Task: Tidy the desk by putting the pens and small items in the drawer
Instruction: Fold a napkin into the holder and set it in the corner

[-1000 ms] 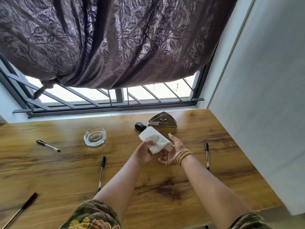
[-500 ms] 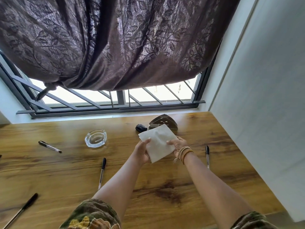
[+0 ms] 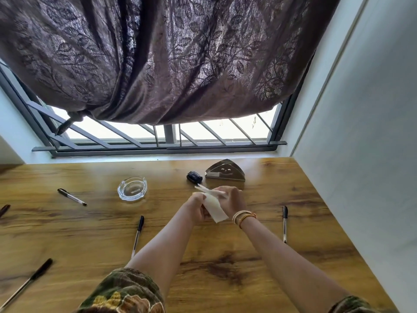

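A white paper napkin (image 3: 214,205), folded over, is held between my left hand (image 3: 196,206) and my right hand (image 3: 231,201) above the middle of the wooden desk (image 3: 225,256). Several black pens lie loose on the desk: one (image 3: 285,223) to the right of my right wrist, one (image 3: 137,236) left of my left forearm, one (image 3: 71,196) at the far left, and one (image 3: 27,282) at the bottom left. A small black object (image 3: 194,177) sits just beyond my hands. No drawer is in view.
A metal triangular napkin holder (image 3: 225,171) stands near the window. A glass ashtray (image 3: 132,188) sits left of my hands. A dark pen tip (image 3: 4,210) shows at the left edge. A white wall closes the desk's right side; a curtain hangs over the barred window.
The napkin was spread flat between both hands half a second ago; now it is folded narrower and my hands have come together on it.
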`<state>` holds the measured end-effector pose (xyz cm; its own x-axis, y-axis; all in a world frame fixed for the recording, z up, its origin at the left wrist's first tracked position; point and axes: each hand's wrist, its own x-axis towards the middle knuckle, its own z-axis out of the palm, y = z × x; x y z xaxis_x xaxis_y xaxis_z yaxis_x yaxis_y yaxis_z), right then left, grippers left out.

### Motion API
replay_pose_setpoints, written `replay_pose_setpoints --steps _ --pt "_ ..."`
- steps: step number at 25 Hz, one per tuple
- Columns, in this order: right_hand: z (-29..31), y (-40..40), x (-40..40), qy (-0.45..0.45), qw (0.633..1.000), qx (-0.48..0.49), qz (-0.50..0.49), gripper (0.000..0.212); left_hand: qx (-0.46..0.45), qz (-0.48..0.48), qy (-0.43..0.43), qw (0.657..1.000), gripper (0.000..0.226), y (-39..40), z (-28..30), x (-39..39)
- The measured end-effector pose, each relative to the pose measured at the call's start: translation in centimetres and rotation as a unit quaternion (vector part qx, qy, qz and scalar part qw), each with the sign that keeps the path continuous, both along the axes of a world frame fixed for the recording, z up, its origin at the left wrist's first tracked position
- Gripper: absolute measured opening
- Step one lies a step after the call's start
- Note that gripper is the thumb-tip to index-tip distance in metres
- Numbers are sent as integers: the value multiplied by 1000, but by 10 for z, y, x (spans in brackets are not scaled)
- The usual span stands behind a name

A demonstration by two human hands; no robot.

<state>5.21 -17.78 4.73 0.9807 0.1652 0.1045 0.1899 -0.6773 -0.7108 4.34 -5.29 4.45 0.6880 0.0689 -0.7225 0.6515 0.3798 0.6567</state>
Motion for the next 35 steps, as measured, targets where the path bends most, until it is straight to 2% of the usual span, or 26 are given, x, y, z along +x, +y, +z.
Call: replay_pose_setpoints --steps 4,8,10,12,14,16,18,20,23,24,28,30,33,35 --pt "-1 -7 -1 -14 997 -6 71 19 -7 32 33 999 25 2 3 9" --pt "-1 -14 9 58 993 8 104 24 -49 74 28 996 31 0 11 16" --pt "-1 -22 14 103 984 24 146 38 -54 84 23 995 32 -3 16 19" --pt "-2 -31 19 98 975 13 198 51 -59 89 22 994 33 -7 19 21" --pt "-2 -38 22 69 973 -2 218 43 -81 100 18 992 34 -11 19 24" --pt "0 -44 27 55 979 -7 197 31 -100 102 21 990 34 -15 20 24" --pt "0 -52 35 54 981 -11 184 27 -68 77 37 994 37 -17 18 26" --pt "1 -60 46 44 985 11 169 32 -6 48 46 998 41 -18 16 26" --pt "8 -71 62 70 988 95 99 39 89 19 29 995 29 -17 15 20" --pt "13 -74 66 96 984 130 76 38 98 3 9 995 28 -16 15 18" --pt "24 -88 90 208 946 242 59 36 60 -38 -75 995 53 -20 24 22" --pt "28 -93 99 229 936 261 55 36 73 -49 -113 990 46 -22 32 32" --pt "38 -96 114 181 952 239 59 28 149 -6 -166 975 30 -19 35 54" --pt "45 -92 123 123 971 198 53 24 205 39 -219 953 24 -17 35 71"
